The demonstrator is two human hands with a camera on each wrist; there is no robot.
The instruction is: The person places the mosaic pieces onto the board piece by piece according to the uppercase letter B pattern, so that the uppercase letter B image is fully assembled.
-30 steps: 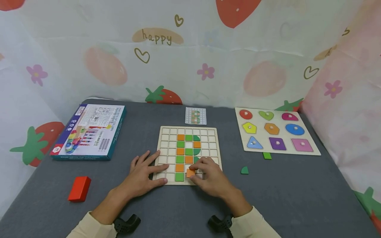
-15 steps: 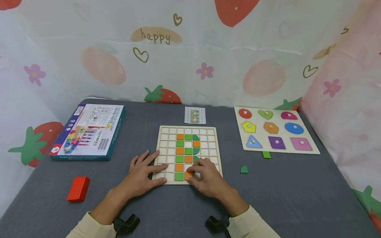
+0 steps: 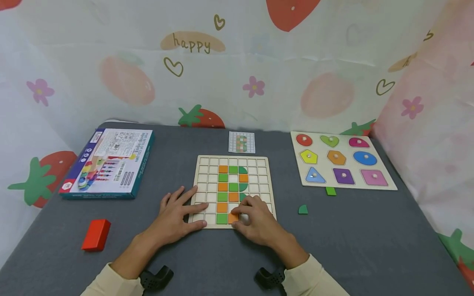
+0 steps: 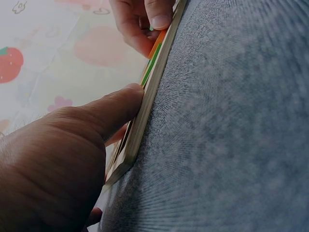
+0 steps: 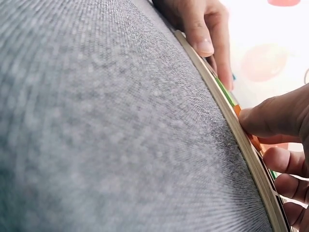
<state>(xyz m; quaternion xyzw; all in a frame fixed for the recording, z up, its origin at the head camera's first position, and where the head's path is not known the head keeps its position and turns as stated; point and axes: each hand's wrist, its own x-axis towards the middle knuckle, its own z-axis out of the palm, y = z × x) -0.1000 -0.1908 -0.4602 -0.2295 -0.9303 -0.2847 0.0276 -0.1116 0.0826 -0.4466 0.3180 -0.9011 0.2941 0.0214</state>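
Observation:
A wooden grid board (image 3: 262,181) lies flat in the middle of the table, with orange and green pieces in several of its cells. My left hand (image 3: 174,216) rests along its left side, fingers spread and thumb on the near left part. Between thumb and index finger my right hand (image 3: 261,222) pinches an orange square tile (image 3: 232,218) at the near row. That tile sits just right of a green square tile (image 3: 221,218); in the right wrist view it looks slightly tilted, and whether it is fully seated is hidden. The right hand covers the board's near right cells.
A pattern card (image 3: 241,142) lies behind the board. A green quarter-round piece (image 3: 303,209) lies to the right, near a shape puzzle (image 3: 348,179) with a green piece (image 3: 331,191) partly under it. At left are a flat box (image 3: 111,164) and a red block (image 3: 96,235).
The right hand has shifted slightly left with the orange tile and lowered it into the near row beside the green tile. The left hand stays in place on the board.

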